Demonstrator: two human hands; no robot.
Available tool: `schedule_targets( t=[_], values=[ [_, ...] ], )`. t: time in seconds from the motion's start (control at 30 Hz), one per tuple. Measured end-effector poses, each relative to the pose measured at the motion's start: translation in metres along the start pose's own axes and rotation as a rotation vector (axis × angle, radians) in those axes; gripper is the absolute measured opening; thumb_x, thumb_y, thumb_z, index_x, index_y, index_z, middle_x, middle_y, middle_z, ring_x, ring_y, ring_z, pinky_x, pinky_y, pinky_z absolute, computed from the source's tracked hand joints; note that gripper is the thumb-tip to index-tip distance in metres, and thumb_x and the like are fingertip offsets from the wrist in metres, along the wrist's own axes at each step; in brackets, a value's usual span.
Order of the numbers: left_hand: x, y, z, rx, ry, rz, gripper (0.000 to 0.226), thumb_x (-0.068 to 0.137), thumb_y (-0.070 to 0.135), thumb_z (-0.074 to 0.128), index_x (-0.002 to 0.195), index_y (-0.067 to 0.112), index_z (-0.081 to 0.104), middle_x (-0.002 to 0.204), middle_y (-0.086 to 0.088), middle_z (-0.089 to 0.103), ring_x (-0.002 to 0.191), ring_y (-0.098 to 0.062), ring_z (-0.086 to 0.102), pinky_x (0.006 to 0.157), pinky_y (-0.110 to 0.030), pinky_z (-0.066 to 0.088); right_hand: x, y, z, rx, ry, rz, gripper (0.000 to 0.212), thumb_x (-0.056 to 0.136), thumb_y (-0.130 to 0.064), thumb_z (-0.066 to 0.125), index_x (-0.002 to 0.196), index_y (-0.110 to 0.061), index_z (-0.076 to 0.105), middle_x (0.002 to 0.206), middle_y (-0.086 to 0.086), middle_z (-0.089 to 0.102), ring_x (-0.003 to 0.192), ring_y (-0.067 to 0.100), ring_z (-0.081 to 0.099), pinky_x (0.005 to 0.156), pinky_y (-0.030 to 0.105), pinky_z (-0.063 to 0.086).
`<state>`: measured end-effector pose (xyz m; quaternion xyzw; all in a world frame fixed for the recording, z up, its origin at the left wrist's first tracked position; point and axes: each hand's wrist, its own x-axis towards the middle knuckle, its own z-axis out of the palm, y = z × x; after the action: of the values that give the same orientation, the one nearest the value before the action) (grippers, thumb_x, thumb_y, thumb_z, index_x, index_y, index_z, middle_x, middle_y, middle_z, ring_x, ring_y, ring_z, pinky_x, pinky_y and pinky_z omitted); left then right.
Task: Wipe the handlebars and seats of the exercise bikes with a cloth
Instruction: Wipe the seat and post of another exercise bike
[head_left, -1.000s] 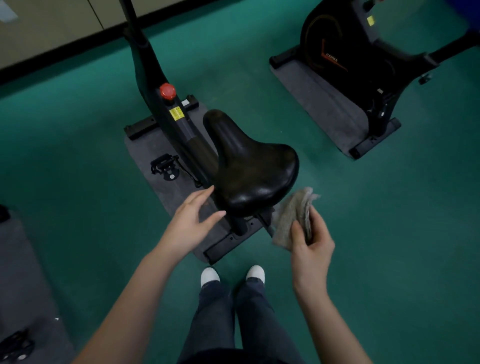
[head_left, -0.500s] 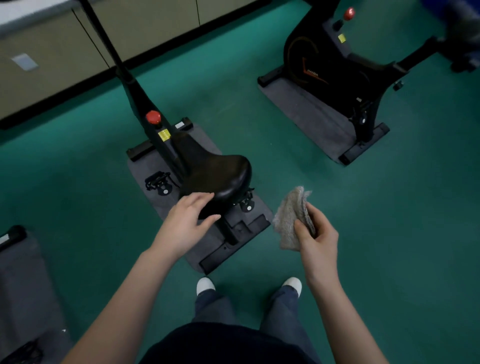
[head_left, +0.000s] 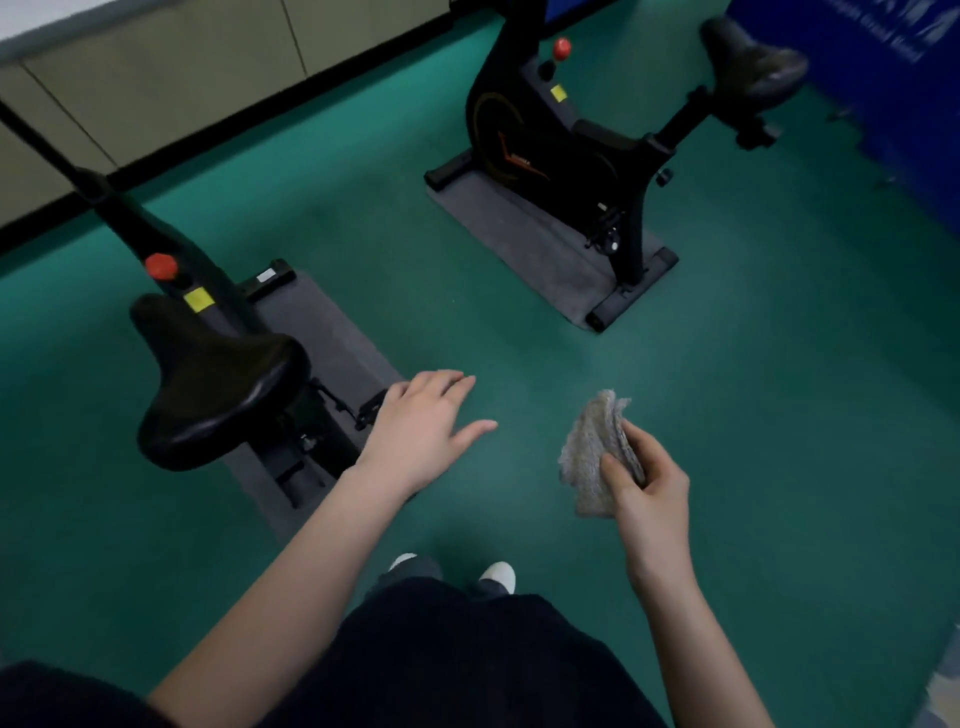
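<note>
While right hand (head_left: 650, 491) pinches cloth (head_left: 589, 460), left hand (head_left: 422, 432) splayed, apparently midair

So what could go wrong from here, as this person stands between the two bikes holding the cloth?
The cloth is only pinched along one side by the right hand, so it might slip to the floor. A pedal juts out right beside the left hand; stepping past could knock a shin. The grey mat under the far bike might catch a foot at its edge.
</note>
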<state>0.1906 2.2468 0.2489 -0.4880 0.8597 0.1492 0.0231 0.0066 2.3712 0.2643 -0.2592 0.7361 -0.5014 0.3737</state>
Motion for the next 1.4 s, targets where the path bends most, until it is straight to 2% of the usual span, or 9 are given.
schedule_targets(
  t=[0.17, 0.33, 0.5, 0.67, 0.8, 0.97, 1.17, 1.3, 1.4],
  values=[
    [0.034, 0.025, 0.002, 0.013, -0.041, 0.012, 0.069, 0.091, 0.063, 0.035, 0.145, 0.020, 0.032, 0.148, 0.003, 0.036, 0.137, -0.017, 0.030, 0.107, -0.037, 0.027, 0.044, -0.005, -0.023, -0.025, 0.031, 0.013, 0.038, 0.085, 0.009, 0.052, 0.115, -0.011, 0.065, 0.108, 0.003, 0.070, 0.102, 0.019, 0.065, 0.098, 0.046, 0.049],
    [0.075, 0.021, 0.007, 0.019, -0.085, -0.020, 0.069, 0.092, 0.061, 0.035, 0.145, 0.018, 0.032, 0.150, 0.002, 0.033, 0.137, -0.019, 0.030, 0.108, -0.039, 0.027, 0.098, -0.014, -0.030, -0.081, 0.030, 0.003, 0.038, 0.084, 0.005, 0.053, 0.113, -0.016, 0.065, 0.105, -0.001, 0.070, 0.100, 0.017, 0.065, 0.097, 0.045, 0.049],
    [0.138, 0.008, 0.005, -0.011, -0.106, -0.060, 0.068, 0.092, 0.060, 0.036, 0.144, 0.018, 0.034, 0.148, 0.001, 0.037, 0.136, -0.019, 0.032, 0.107, -0.039, 0.029, 0.165, -0.034, -0.027, -0.175, 0.007, -0.009, 0.040, 0.084, 0.004, 0.054, 0.111, -0.023, 0.064, 0.098, -0.014, 0.068, 0.096, 0.009, 0.065, 0.095, 0.037, 0.050],
    [0.208, 0.003, -0.010, -0.027, -0.108, -0.089, 0.067, 0.092, 0.058, 0.038, 0.143, 0.016, 0.036, 0.146, -0.001, 0.039, 0.134, -0.021, 0.035, 0.106, -0.042, 0.030, 0.227, -0.057, -0.030, -0.272, -0.022, -0.024, 0.037, 0.083, 0.002, 0.055, 0.114, -0.015, 0.066, 0.101, -0.005, 0.070, 0.096, 0.011, 0.065, 0.093, 0.033, 0.051],
    [0.250, 0.014, -0.020, -0.020, -0.109, -0.084, 0.067, 0.092, 0.059, 0.038, 0.143, 0.016, 0.037, 0.145, -0.001, 0.040, 0.133, -0.022, 0.036, 0.106, -0.042, 0.031, 0.267, -0.067, -0.036, -0.266, -0.006, -0.011, 0.037, 0.083, 0.001, 0.056, 0.109, -0.024, 0.066, 0.091, -0.016, 0.068, 0.089, 0.006, 0.064, 0.085, 0.028, 0.050],
    [0.285, 0.038, -0.023, 0.010, -0.128, -0.081, 0.066, 0.091, 0.059, 0.038, 0.142, 0.016, 0.039, 0.144, -0.001, 0.042, 0.132, -0.021, 0.038, 0.105, -0.041, 0.033, 0.311, -0.070, -0.056, -0.240, -0.013, 0.007, 0.037, 0.084, 0.000, 0.057, 0.105, -0.029, 0.065, 0.088, -0.022, 0.066, 0.082, -0.008, 0.061, 0.077, 0.018, 0.046],
    [0.334, 0.090, -0.017, 0.021, -0.154, -0.135, 0.063, 0.092, 0.057, 0.040, 0.139, 0.016, 0.043, 0.141, -0.001, 0.046, 0.129, -0.021, 0.041, 0.104, -0.041, 0.034, 0.376, -0.075, -0.119, -0.194, -0.031, -0.010, 0.036, 0.085, 0.001, 0.057, 0.112, -0.020, 0.066, 0.095, -0.013, 0.068, 0.089, 0.003, 0.063, 0.086, 0.023, 0.048],
    [0.378, 0.158, -0.006, 0.025, -0.186, -0.159, 0.060, 0.092, 0.057, 0.041, 0.138, 0.018, 0.044, 0.139, 0.000, 0.048, 0.128, -0.020, 0.043, 0.103, -0.039, 0.034, 0.422, -0.075, -0.197, -0.181, -0.035, -0.017, 0.037, 0.084, 0.001, 0.057, 0.108, -0.026, 0.067, 0.096, -0.017, 0.068, 0.092, 0.000, 0.064, 0.085, 0.023, 0.048],
    [0.415, 0.226, -0.001, 0.010, -0.205, -0.129, 0.060, 0.093, 0.056, 0.040, 0.139, 0.019, 0.043, 0.140, 0.001, 0.046, 0.128, -0.020, 0.043, 0.104, -0.038, 0.034, 0.454, -0.075, -0.267, -0.198, -0.004, -0.003, 0.036, 0.085, 0.001, 0.058, 0.111, -0.022, 0.066, 0.100, -0.009, 0.070, 0.096, 0.010, 0.065, 0.092, 0.035, 0.050]
  ],
)
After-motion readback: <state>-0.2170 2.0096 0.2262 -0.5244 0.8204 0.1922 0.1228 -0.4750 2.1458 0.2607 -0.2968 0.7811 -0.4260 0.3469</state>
